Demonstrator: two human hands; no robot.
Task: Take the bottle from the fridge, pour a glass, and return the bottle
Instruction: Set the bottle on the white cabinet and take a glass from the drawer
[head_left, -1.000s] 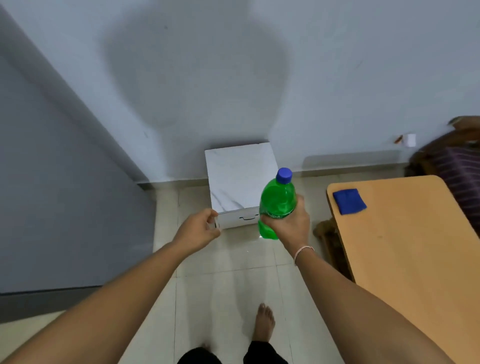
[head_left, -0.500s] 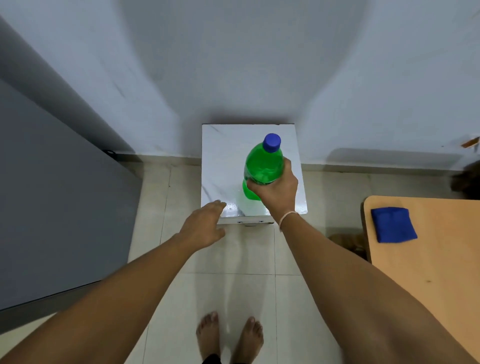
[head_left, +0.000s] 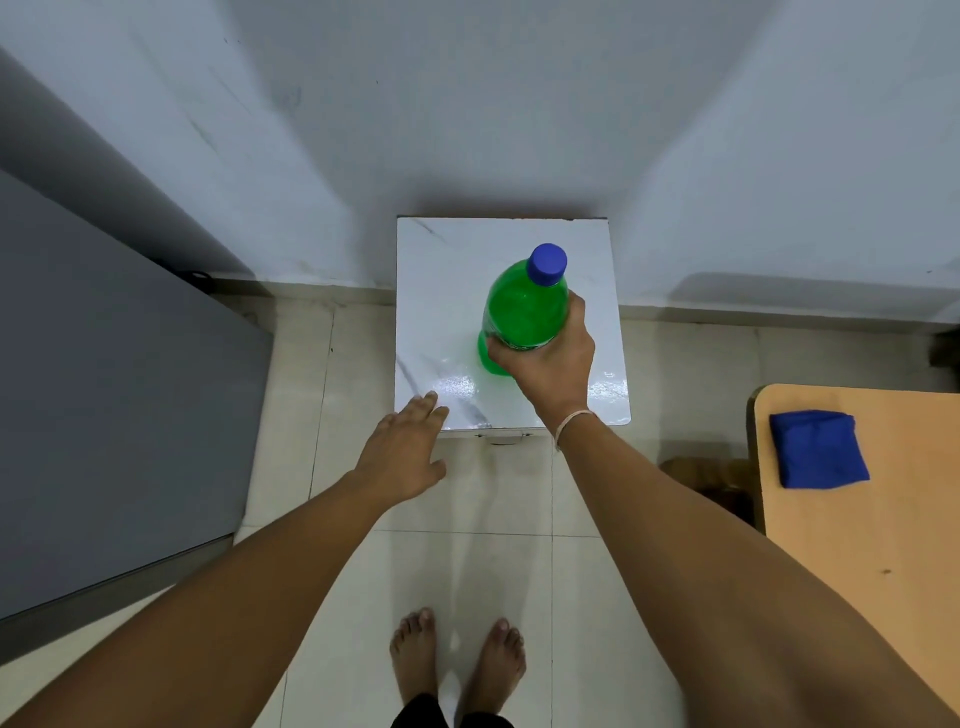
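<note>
A green bottle (head_left: 522, 306) with a blue cap stands upright over the top of a small white marble-patterned fridge (head_left: 452, 291) set against the wall. My right hand (head_left: 550, 364) is wrapped around the bottle's lower body. My left hand (head_left: 408, 452) is flat with fingers apart, its fingertips at the fridge's front left corner, holding nothing. The fridge door is closed, with a small handle visible on its front edge. No glass is in view.
A wooden table (head_left: 862, 540) stands at the right with a folded blue cloth (head_left: 815, 449) on it. A grey panel (head_left: 104, 395) fills the left side. My bare feet (head_left: 457, 660) stand on the tiled floor before the fridge.
I have stepped closer and the view has tilted down. The bottle has moved over the fridge top in my right hand. My left hand has opened flat at the fridge's front corner.
</note>
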